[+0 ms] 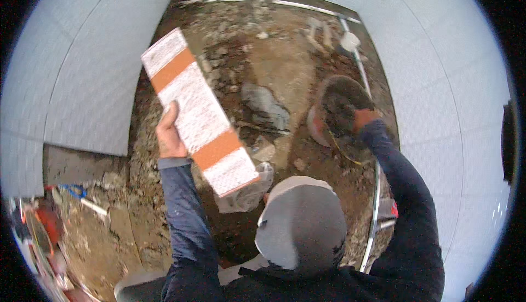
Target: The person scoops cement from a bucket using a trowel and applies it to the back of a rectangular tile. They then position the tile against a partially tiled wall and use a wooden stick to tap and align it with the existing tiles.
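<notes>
In left hand (169, 135), tile (200, 110) diagonal.

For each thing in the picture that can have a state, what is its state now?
left hand: gripping the long tile by its edge
long tile: held up off the ground, tilted
right hand: reaching into the bucket
bucket: upright on the rubble, dark mix inside
plastic bag: crumpled on the ground
</notes>
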Available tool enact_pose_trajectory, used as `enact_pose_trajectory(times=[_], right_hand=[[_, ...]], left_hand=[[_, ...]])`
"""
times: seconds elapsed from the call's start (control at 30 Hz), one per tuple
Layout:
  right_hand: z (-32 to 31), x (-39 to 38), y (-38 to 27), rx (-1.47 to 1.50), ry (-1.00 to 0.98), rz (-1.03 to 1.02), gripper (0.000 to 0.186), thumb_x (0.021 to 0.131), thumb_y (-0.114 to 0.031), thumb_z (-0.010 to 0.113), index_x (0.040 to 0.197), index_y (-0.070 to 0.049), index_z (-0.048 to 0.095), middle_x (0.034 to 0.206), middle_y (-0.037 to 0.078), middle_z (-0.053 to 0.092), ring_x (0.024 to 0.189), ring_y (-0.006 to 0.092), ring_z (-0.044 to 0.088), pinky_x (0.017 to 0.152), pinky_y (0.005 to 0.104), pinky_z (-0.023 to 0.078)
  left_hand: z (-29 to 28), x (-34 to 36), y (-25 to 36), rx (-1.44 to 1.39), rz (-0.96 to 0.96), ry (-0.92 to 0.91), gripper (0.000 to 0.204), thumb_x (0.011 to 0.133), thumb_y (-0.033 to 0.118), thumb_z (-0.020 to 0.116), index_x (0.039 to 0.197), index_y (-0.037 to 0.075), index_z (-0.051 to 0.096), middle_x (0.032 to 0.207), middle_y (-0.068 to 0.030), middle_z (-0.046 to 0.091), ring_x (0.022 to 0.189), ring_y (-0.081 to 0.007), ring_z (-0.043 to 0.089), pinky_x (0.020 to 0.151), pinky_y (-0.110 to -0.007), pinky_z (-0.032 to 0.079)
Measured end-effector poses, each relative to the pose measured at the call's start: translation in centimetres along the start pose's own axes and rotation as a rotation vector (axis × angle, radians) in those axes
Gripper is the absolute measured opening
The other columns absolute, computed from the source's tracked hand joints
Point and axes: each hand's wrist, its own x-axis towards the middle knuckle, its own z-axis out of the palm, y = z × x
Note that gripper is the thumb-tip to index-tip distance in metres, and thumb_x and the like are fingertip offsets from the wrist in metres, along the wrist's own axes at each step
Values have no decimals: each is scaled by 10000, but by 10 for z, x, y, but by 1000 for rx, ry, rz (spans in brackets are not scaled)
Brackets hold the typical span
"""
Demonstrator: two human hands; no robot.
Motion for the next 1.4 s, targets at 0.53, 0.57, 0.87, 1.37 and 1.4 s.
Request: enact_pose_trajectory(times=[0.53, 0.57, 0.87, 1.37, 1.4], right_hand=[[-64, -60, 0, 118, -145, 159, 515, 801, -422, 660, 1109, -11, 688, 1073, 250, 698, 1028, 387, 682, 921, 497, 534], [-65, -62, 3, 109, -78, 151, 514, 804, -414, 657, 1122, -11, 686, 1071, 252, 698, 1029, 390, 681, 918, 496, 537], [-8, -59, 39, 401, -98, -478, 416, 780, -371, 683, 1000, -19, 704, 998, 231, 710, 960, 372, 695, 841, 493, 559], [-51, -64, -44, 50, 109, -140, 417, 792, -334, 720, 1110, -65, 702, 1044, 179, 692, 1008, 367, 659, 905, 472, 511], [-49, -70, -51, 173, 342, -134, 403, 808, -313, 719, 1125, -65, 697, 1069, 176, 684, 1025, 366, 648, 927, 471, 495]], left_hand=[[34, -6, 11, 271, -180, 45, 641, 1019, 469, 490, 1445, -3, 407, 1374, -154, 549, 1177, -289, 618, 961, -424, 545], [31, -4, 7, 261, -180, 65, 641, 1018, 473, 493, 1442, -1, 415, 1372, -153, 550, 1171, -284, 620, 955, -415, 546], [31, 5, -11, 173, -281, -10, 676, 1011, 518, 480, 1449, 7, 416, 1349, -147, 569, 1140, -277, 630, 927, -402, 556], [32, -4, -22, 79, -172, 31, 638, 1034, 480, 456, 1422, -26, 438, 1360, -135, 573, 1162, -263, 614, 991, -396, 511], [30, -3, -28, 64, -128, -2, 630, 1038, 479, 440, 1410, -30, 436, 1343, -147, 579, 1146, -275, 629, 971, -412, 530]])
